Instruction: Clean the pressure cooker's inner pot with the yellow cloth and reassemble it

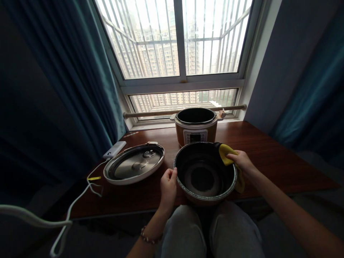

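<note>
A dark inner cooking pot (205,173) rests at the near edge of the wooden table (271,157), partly over my knees. My left hand (168,186) grips the pot's left rim, fingers closed on it. My right hand (240,160) holds a yellow cloth (225,153) pressed on the pot's upper right rim; part of the cloth hangs down the outside. Behind the pot stands the orange electric cooker body (196,126), open and without its lid. The cooker's lid (134,163) lies upturned on the table to the left.
A white power bank (114,149) lies at the table's left back corner, with a white cable (77,199) running off the left edge. A wooden rod (161,113) lies along the window sill. Blue curtains hang on both sides.
</note>
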